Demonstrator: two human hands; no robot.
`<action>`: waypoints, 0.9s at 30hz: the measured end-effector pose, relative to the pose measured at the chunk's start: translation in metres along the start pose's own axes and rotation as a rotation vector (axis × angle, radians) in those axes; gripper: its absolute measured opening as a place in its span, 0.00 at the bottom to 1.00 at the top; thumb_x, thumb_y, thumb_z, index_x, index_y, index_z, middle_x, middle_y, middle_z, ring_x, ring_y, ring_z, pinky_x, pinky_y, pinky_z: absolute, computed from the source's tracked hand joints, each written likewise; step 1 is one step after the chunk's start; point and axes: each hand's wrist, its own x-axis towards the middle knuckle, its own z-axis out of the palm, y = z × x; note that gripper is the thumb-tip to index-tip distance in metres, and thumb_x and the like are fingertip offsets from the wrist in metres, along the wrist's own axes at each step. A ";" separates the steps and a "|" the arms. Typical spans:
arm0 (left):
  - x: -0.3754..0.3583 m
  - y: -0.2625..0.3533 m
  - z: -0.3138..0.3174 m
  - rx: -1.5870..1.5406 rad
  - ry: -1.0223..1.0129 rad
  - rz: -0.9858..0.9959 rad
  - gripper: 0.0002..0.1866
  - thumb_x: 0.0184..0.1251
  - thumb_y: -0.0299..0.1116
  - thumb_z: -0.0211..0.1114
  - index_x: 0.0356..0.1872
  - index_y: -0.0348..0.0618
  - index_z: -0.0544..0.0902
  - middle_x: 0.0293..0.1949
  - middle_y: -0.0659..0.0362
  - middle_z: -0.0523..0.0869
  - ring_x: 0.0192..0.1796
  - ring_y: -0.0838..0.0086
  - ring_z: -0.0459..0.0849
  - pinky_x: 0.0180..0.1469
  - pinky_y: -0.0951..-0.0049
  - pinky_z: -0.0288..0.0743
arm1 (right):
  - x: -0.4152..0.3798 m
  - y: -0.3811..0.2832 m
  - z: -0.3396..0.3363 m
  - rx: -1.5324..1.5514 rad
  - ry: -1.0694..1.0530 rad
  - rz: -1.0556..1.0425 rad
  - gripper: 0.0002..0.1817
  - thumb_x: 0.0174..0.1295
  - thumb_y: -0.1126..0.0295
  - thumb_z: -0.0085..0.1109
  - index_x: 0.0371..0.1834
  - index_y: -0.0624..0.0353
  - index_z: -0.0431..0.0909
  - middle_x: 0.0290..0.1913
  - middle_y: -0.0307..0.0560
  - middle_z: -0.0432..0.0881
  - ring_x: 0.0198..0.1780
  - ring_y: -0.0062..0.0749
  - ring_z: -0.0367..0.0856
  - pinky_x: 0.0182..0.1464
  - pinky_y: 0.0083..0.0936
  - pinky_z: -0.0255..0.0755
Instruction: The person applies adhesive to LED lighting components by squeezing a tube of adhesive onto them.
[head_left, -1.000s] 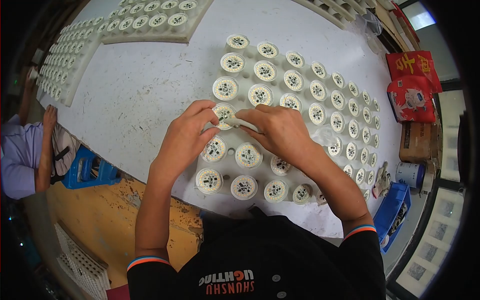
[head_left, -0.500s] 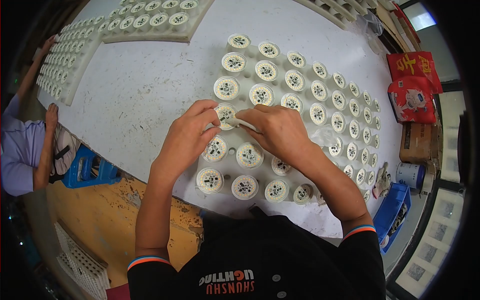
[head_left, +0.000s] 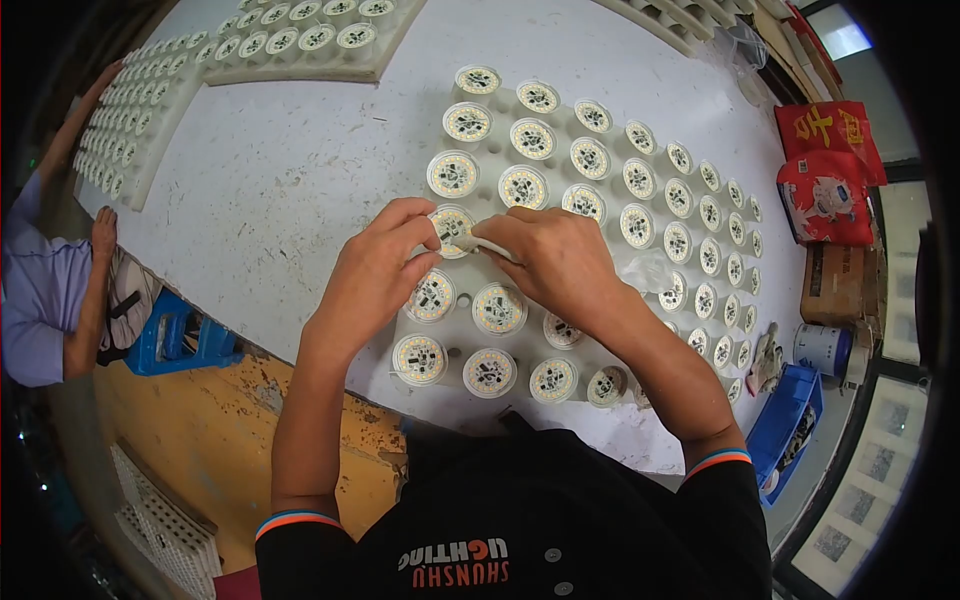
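A round LED bulb (head_left: 451,224), its board dotted with small parts and ringed by yellowish LEDs, stands in the left column of a white holder tray (head_left: 464,300). My left hand (head_left: 378,268) has thumb and fingertips closed at this bulb's left rim. From the right, my right hand (head_left: 560,258) pinches a small whitish tool (head_left: 484,245), whose blunt tip lies over the board. Most of the tool is hidden under the fingers. More LED bulbs (head_left: 525,188) of the same kind stand upright in rows around both hands, several partly covered by my right forearm.
Another bulb tray (head_left: 300,70) lies at the upper left, beside a further tray (head_left: 150,165) touched by another person's hand (head_left: 104,235). A clear plastic bag (head_left: 648,274) rests among the bulbs. Right: red bags (head_left: 828,190), a cardboard box (head_left: 835,285), a tub (head_left: 822,348), a blue bin (head_left: 785,430).
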 end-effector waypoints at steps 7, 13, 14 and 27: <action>0.001 0.001 -0.001 -0.003 -0.007 -0.009 0.07 0.58 0.24 0.69 0.34 0.37 0.79 0.53 0.56 0.81 0.51 0.61 0.83 0.51 0.65 0.76 | 0.000 0.000 0.001 0.011 0.015 -0.002 0.09 0.56 0.65 0.66 0.40 0.50 0.83 0.30 0.43 0.83 0.30 0.44 0.82 0.31 0.37 0.75; 0.000 0.001 0.000 -0.006 -0.006 -0.004 0.07 0.58 0.24 0.69 0.34 0.37 0.79 0.54 0.56 0.81 0.51 0.61 0.83 0.51 0.65 0.76 | 0.001 0.000 0.003 -0.001 0.026 0.002 0.09 0.56 0.65 0.66 0.39 0.50 0.83 0.30 0.44 0.84 0.30 0.44 0.82 0.31 0.38 0.75; 0.000 0.000 0.000 -0.005 -0.006 -0.003 0.07 0.57 0.24 0.69 0.34 0.37 0.79 0.54 0.56 0.81 0.51 0.61 0.83 0.51 0.65 0.76 | 0.000 0.000 0.003 0.000 0.023 0.002 0.09 0.56 0.65 0.67 0.39 0.50 0.83 0.30 0.44 0.84 0.29 0.44 0.82 0.31 0.38 0.75; 0.010 0.005 -0.017 0.069 0.076 0.012 0.11 0.54 0.25 0.71 0.39 0.38 0.82 0.50 0.54 0.82 0.52 0.62 0.82 0.54 0.66 0.75 | -0.005 0.009 -0.009 0.301 0.152 0.102 0.10 0.60 0.63 0.63 0.41 0.54 0.84 0.33 0.49 0.86 0.32 0.47 0.84 0.35 0.39 0.76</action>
